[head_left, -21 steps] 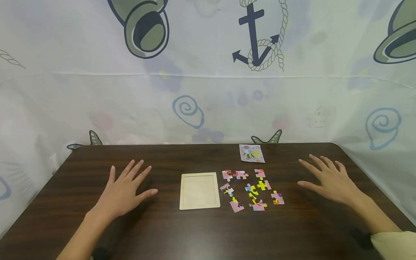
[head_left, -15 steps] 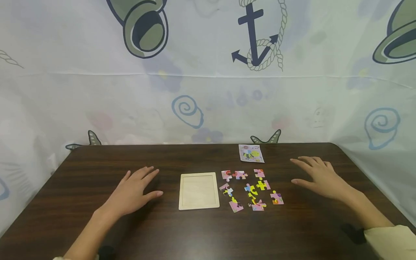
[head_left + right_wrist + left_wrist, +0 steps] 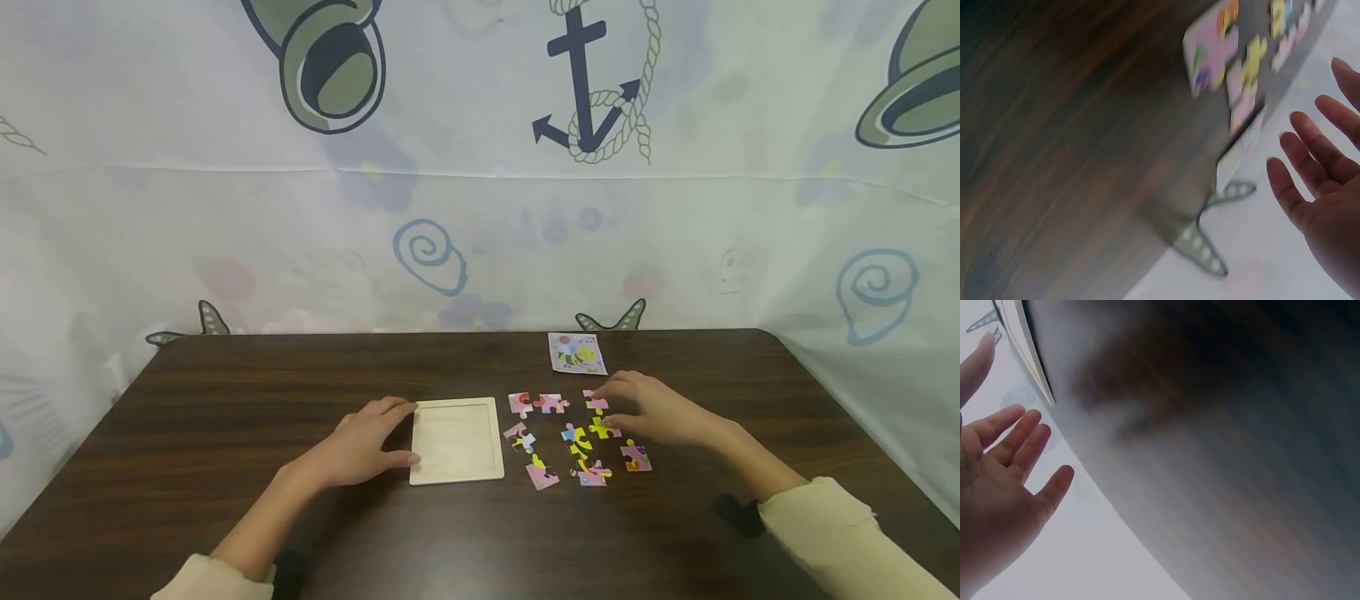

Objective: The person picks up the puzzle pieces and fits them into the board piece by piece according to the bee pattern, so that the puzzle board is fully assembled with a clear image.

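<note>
In the head view my left hand [image 3: 358,446] is at the left edge of a square, pale wooden puzzle tray [image 3: 456,443], thumb and fingertips at its rim. The left wrist view has that hand [image 3: 1007,475] with relaxed fingers beside the tray's edge [image 3: 1027,353]; whether they touch cannot be told. My right hand [image 3: 660,410] hovers over the right side of several loose jigsaw pieces, its fingertips near a yellow piece [image 3: 598,428] and a pink piece [image 3: 594,401], which it partly hides. In the right wrist view its fingers [image 3: 1300,140] are spread loosely, holding nothing.
A square card with a bee picture [image 3: 577,354] lies near the table's back edge. Closest to me on the right is a pink corner piece [image 3: 637,457]. More pieces, such as a pink and yellow one [image 3: 542,475], lie beside the tray. A patterned cloth [image 3: 480,250] hangs behind the dark table [image 3: 465,542].
Both hands have moved inward from the table's sides. The left has come to the tray's left edge, the right to the puzzle pieces. Tray, pieces and card lie as before.
</note>
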Motion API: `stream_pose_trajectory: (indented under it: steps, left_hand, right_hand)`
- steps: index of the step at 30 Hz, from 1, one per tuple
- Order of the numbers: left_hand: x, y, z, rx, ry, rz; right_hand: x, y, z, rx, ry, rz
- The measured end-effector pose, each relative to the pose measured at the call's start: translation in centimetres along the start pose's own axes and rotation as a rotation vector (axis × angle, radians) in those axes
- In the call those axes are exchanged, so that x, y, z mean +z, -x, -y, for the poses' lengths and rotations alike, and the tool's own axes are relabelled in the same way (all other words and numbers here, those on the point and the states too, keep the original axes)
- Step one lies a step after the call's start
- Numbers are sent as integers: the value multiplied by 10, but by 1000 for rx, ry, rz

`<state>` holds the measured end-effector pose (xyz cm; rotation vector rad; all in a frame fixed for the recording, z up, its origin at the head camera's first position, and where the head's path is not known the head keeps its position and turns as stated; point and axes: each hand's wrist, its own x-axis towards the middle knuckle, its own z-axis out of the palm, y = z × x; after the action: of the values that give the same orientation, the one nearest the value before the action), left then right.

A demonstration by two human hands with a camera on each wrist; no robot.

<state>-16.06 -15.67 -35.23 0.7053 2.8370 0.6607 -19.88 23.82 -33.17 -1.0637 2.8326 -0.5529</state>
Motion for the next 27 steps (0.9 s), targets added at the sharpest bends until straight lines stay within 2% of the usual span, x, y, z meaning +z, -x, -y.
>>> stream_pose_trajectory:
  steps: [8, 15, 22, 27]
  left_hand:
    - [-1, -5, -3, -31, 73, 84]
    - [1, -4, -1, -43, 79, 103]
    - [2, -2, 1, -34, 79, 117]
    - [3, -1, 2, -32, 78, 120]
  right_hand:
    - [18, -35, 17, -42, -87, 78]
    - [27, -66, 21, -40, -129, 125]
    - [38, -85, 20, 19, -147, 101]
    - [43, -90, 20, 59, -149, 79]
